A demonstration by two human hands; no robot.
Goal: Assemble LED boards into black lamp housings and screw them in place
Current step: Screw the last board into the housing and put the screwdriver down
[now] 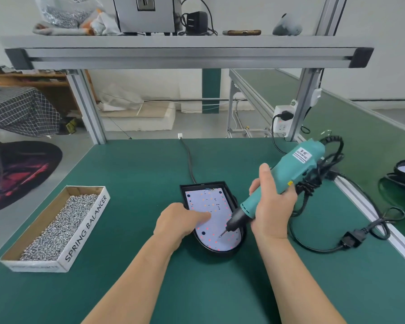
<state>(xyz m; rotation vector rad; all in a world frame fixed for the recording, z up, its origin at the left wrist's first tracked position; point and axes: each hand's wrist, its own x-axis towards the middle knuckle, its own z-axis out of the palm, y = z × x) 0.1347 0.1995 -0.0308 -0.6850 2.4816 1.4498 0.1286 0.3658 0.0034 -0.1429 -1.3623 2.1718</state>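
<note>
Housing: black oval-ended plastic lamp housing (pixel 220 253), flat on the green bench mat (pixel 138 171), in front of the person.
Board: white LED board dotted with red and orange emitters (pixel 211 202), seated inside the housing; it looks level, though the near left edge is hidden.
Left hand: left hand (pixel 180 222) rests on the housing's left rim, index finger stretched flat on the board, pressing it down. It grips nothing that I can see; the other fingers are hidden.
Right hand: right hand (pixel 272 206) is wrapped tight round the teal electric screwdriver (pixel 295 167), which tilts toward the board.
Bit: bit tip (pixel 221 235) meets the board's near half. Too small to tell whether a screw is on it.
Risk, slip: the tilt looks steep. A bit driven at an angle could cam out and skid across the emitters, or toward the pressing finger close by.
Risk, shift: only one finger holds the board, so torque could rotate it off its holes.
Risk, cord: black cable (pixel 313 247) loops loosely on the right and could drag at the tool.
Supply: cardboard tray lettered SPRING BALANCER (pixel 87 228), full of silver screws (pixel 61 220), well apart on the left.
</note>
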